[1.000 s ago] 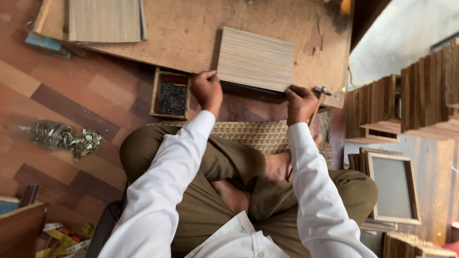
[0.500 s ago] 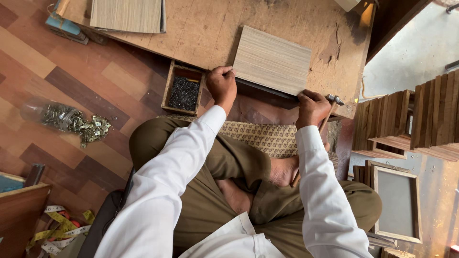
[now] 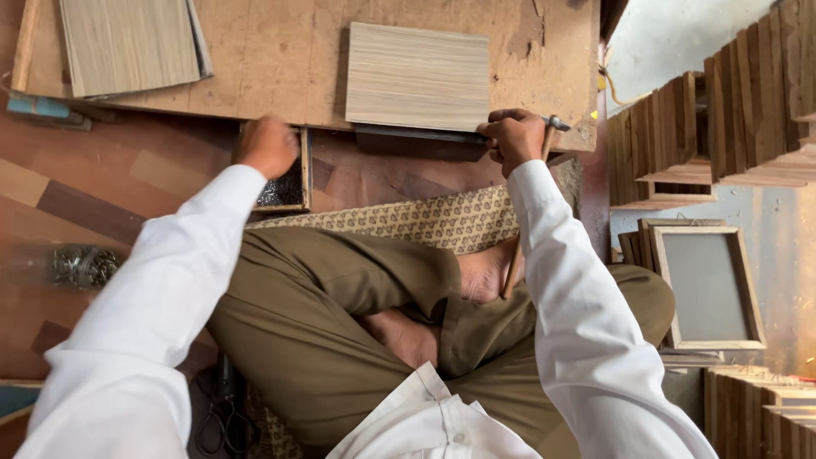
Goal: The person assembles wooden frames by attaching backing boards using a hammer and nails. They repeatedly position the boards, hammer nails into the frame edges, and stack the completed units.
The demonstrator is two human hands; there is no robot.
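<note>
A pale striped wooden panel [image 3: 416, 76] lies on a low, worn plywood work board [image 3: 280, 59] in front of my crossed legs. My right hand [image 3: 510, 138] rests at the panel's near right corner, shut on a hammer [image 3: 514, 255]. The hammer's metal head pokes out by my thumb and its wooden handle runs down toward my foot. My left hand [image 3: 266, 146] is curled over a small wooden box of dark nails [image 3: 287, 185] on the floor just below the board's edge. Whether its fingers pinch anything is hidden.
A second stack of striped panels [image 3: 127, 42] lies at the board's far left. A clear bag of metal bits [image 3: 81, 265] and black-handled scissors [image 3: 221, 412] are on the wood-pattern floor. Framed panels [image 3: 705, 285] and stacked wooden frames [image 3: 748, 93] crowd the right side. A patterned mat [image 3: 408, 219] lies under my knees.
My left hand has left the panel's near left corner and dropped left and down onto the nail box. My right hand stays at the panel's right corner with the hammer.
</note>
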